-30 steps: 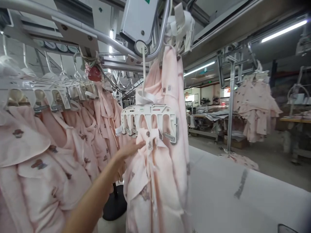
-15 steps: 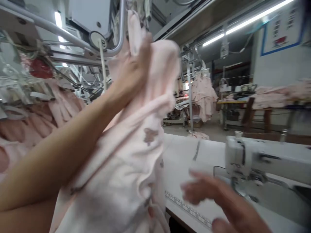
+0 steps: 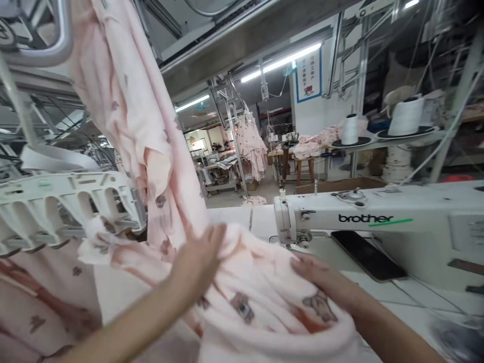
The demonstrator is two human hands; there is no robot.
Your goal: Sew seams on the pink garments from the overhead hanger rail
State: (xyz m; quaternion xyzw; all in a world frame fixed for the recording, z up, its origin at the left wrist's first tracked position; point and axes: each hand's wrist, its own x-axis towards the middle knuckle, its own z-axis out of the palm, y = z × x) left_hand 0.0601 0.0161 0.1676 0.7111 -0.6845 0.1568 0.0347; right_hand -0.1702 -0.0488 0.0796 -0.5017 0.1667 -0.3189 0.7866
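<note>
A pale pink printed garment [image 3: 257, 297] lies bunched in front of me, one end still trailing up to the overhead rail [image 3: 124, 96]. My left hand [image 3: 198, 262] rests on top of the bunch with fingers together and laid flat. My right hand [image 3: 317, 277] grips the right side of the fabric, fingers curled into its folds. A white multi-clip hanger [image 3: 71, 199] hangs just left of my left hand, with more pink pieces below it.
A white Brother sewing machine [image 3: 378, 222] stands on the white table [image 3: 423, 302] at right, a dark phone [image 3: 368, 256] lying by its base. Thread cones [image 3: 350, 128] sit on a shelf behind. More pink garments [image 3: 251, 146] hang far back.
The view swung right toward the sewing machine. My left hand came down from the raised garment onto the bunched fabric, and my right hand took hold of its right side.
</note>
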